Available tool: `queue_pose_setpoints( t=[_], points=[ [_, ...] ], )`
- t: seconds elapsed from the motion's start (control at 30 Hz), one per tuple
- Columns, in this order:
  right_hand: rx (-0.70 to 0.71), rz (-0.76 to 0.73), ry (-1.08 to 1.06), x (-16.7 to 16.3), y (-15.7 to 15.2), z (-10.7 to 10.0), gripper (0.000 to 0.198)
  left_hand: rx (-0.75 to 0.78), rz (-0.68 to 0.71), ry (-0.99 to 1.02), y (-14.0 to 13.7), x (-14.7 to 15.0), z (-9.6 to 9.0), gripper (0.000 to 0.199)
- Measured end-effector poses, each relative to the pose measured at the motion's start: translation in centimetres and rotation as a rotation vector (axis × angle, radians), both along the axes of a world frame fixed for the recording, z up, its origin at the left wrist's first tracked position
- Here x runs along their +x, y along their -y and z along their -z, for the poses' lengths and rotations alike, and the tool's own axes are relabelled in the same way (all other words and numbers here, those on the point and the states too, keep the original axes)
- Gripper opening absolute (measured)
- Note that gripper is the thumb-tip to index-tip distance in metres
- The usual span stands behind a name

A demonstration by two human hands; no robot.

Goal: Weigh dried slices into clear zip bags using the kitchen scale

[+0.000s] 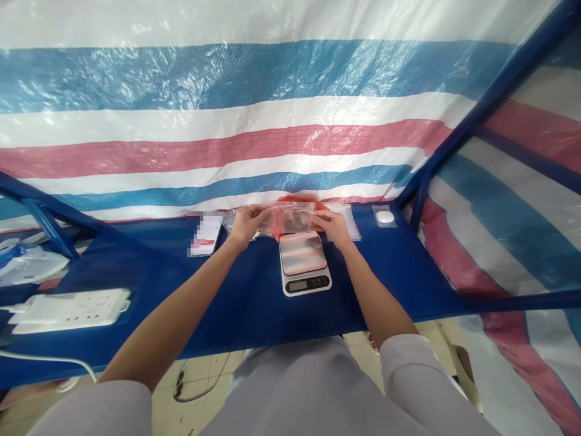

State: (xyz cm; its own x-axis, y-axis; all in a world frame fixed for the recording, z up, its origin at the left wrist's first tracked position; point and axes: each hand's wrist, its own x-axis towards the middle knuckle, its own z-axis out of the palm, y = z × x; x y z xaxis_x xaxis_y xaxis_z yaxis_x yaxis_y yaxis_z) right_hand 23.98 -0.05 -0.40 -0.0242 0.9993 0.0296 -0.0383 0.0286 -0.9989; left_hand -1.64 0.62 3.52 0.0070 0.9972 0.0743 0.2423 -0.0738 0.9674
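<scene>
A clear plastic bag [293,219] stretches sideways between my hands, above the back of a digital scale. My left hand [246,224] pinches its left end, and my right hand [333,224] grips its right end. Just in front of the bag, the kitchen scale [304,254] stands with a bare shiny weighing plate and its display toward me. A red plastic bag [299,198] lies behind the clear one, partly hidden by it. More clear plastic bags [350,221] lie beside my right hand.
A phone [209,233], partly blurred, lies left of my left hand. A white power strip [72,310] with a cable sits at the left of the blue table [190,321]. A white round object [385,217] rests at the back right. Blue frame bars and striped sheeting enclose the table.
</scene>
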Motion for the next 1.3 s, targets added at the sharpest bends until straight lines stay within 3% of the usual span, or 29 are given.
queue_pose_setpoints(
  t=[0.2, 0.37, 0.43, 0.6, 0.7, 0.83, 1.0, 1.13, 1.3],
  points=[
    [0.168, -0.21, 0.269, 2.1, -0.5, -2.7, 0.03, 0.205, 0.119, -0.321, 0.1, 0.7, -2.2, 0.058],
    [0.291, -0.3, 0.429, 2.8, -0.5, -4.8, 0.024, 0.138, 0.486, -0.444, -0.4, 4.0, -4.7, 0.035],
    [0.291, -0.288, 0.422, 3.0, -0.5, -5.1, 0.024, 0.103, 0.546, -0.408, -0.6, 5.1, -5.1, 0.033],
    [0.262, -0.125, 0.305, 4.4, -0.1, -4.3, 0.024, 0.043, 0.473, -0.209, -0.4, 6.2, -4.0, 0.035],
    [0.136, -0.005, 0.227, 5.4, 0.7, -3.6, 0.033, -0.007, 0.436, -0.01, 0.1, 6.8, -2.3, 0.04],
    [-0.097, 0.007, 0.124, 6.1, 1.8, -2.4, 0.048, -0.023, 0.372, 0.219, 0.7, 8.4, -0.3, 0.043],
    [-0.134, 0.041, -0.006, 6.6, 1.8, -1.1, 0.051, -0.034, 0.296, 0.338, 1.1, 10.9, 1.4, 0.038],
    [-0.138, 0.143, -0.088, 7.7, 1.2, -0.7, 0.052, -0.103, 0.301, 0.33, 1.1, 12.2, 2.4, 0.043],
    [-0.149, 0.188, -0.1, 10.4, -0.1, -0.4, 0.054, -0.033, 0.228, 0.074, 1.2, 13.0, 2.7, 0.037]
  ],
)
